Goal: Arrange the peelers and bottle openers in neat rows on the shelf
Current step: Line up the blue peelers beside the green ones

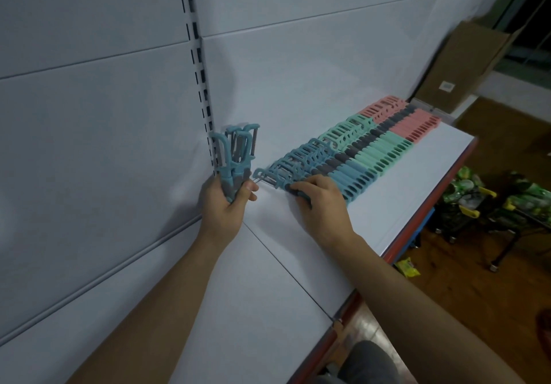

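Right grip (320, 204) pinches the row's end peeler (269, 176); left grip (225, 204) clutches upright blue peelers (235, 151).

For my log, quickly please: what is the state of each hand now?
Left hand: closed, holding a bunch of blue peelers upright.
Right hand: closed on the last blue peeler of the row.

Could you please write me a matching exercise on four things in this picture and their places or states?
1 left hand
2 right hand
3 pink peelers
4 cardboard box

A far end of the row
B grips an upright bunch of blue peelers
C stands beyond the end of the shelf
D holds the nearest blue peeler

Pairs: 1-B, 2-D, 3-A, 4-C
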`<state>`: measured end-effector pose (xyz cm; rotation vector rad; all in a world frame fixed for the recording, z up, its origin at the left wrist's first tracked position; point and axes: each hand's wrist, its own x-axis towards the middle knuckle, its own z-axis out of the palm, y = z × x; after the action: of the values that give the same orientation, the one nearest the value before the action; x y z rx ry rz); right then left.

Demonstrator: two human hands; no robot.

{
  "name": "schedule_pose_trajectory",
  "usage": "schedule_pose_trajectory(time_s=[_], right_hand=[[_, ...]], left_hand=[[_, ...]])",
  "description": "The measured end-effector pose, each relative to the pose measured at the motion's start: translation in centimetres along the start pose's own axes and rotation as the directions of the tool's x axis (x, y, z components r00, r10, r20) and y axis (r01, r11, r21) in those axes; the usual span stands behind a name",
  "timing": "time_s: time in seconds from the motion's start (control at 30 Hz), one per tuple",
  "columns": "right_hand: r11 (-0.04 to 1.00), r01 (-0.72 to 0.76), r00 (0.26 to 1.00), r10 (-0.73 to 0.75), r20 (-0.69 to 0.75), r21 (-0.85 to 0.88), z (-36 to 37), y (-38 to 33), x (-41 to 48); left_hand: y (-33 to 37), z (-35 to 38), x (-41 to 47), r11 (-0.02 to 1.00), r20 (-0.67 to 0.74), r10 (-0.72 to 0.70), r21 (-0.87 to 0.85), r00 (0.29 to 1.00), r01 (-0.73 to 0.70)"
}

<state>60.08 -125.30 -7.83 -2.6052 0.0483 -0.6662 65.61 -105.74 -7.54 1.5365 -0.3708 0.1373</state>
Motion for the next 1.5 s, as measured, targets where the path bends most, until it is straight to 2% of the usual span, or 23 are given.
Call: schedule_pose_trajectory(time_s=[0.5,0.63,0.73,0.8,0.93,1.0,1.07,1.13,1.2,1.3,1.43,1.5], right_hand=[[0.997,-0.024,1.0,0.023,-0.008,-0.076,0.2,0.1,0.0],[0.998,0.0,0.999,-0.004,-0.05,-0.068,-0.3,-0.5,-0.1],[0.996,0.009,0.991,0.003,-0.133,0.091,-1.3,-2.8,0.3],[0.951,-0.046,0.995,0.073,-0.075,0.307,-1.6,-4.5,0.9],[0.731,-0.196,0.981,0.159,0.116,0.654,-1.2,-5.8,1.6],[0.611,-0.22,0.973,0.191,0.128,0.761,-1.2,-5.7,1.7],[0.56,-0.256,0.96,0.245,0.138,0.788,-1.6,-5.5,1.6],[0.623,-0.28,0.951,0.285,0.122,0.73,-1.9,-5.0,1.5],[0.769,-0.26,0.955,0.294,0.038,0.583,-2.3,-4.1,1.3],[0.929,-0.182,0.977,0.207,-0.045,0.322,-2.2,-2.4,1.1],[0.975,-0.118,0.99,0.129,-0.049,0.189,-2.0,-1.3,0.4],[0.992,-0.047,0.997,0.053,-0.048,0.118,-2.1,-1.1,0.2]], left_hand=[[-0.3,0.0,0.3,0.997,-0.006,-0.057,0.055,0.998,0.057],[0.3,0.2,0.1,0.995,0.023,-0.092,-0.031,0.995,0.093],[0.7,0.5,-0.2,0.986,0.083,-0.1,-0.126,0.991,0.11],[1.1,0.7,-0.2,0.983,0.157,-0.103,-0.132,0.982,0.124],[1.2,0.5,-0.5,0.99,0.246,-0.074,-0.097,0.966,0.1],[0.9,0.4,-0.4,0.999,0.187,0.007,-0.042,0.982,0.001],[0.6,0.4,-0.2,0.998,0.122,0.058,0.025,0.991,-0.062],[0.3,0.4,0.0,0.998,0.103,0.062,0.026,0.993,-0.065],[-0.3,0.3,0.1,0.999,0.086,0.033,0.006,0.996,-0.034],[-0.7,0.3,0.3,1.0,0.033,-0.031,-0.001,0.999,0.031],[-1.0,0.2,0.6,0.994,0.005,-0.028,0.105,1.0,0.028],[-0.7,0.3,0.4,0.995,-0.007,-0.031,0.096,0.999,0.032]])
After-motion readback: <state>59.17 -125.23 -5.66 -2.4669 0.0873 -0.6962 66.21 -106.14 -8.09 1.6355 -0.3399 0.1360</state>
